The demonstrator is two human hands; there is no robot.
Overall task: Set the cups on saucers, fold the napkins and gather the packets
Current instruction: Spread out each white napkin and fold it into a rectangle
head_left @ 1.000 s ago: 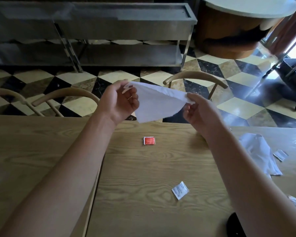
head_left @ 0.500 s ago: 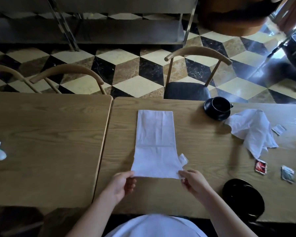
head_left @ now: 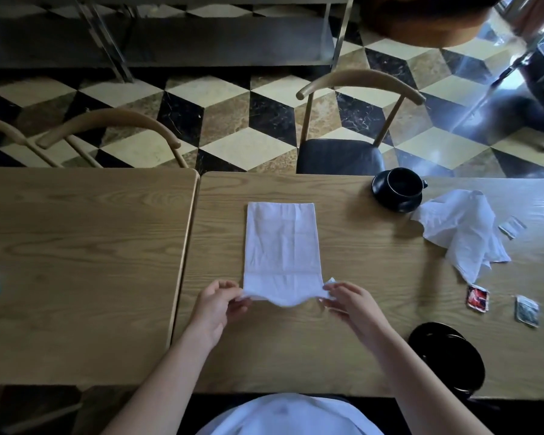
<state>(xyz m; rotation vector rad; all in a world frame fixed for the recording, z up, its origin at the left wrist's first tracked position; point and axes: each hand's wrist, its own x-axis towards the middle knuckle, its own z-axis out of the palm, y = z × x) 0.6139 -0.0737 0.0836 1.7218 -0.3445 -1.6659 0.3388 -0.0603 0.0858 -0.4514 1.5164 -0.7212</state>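
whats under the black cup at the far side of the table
The black cup sits on a black saucer, whose rim shows in front and at the left. The saucer's middle is covered by the cup. The crumpled napkin lies beside it.

No text, brand or number can be read. Print is borne by the red packet (head_left: 477, 300) and the grey packet (head_left: 527, 310), both right of the napkin (head_left: 281, 243), but it is blurred.

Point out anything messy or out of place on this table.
A crumpled white paper napkin lies unfolded by the black cup. Three small packets lie scattered around it.
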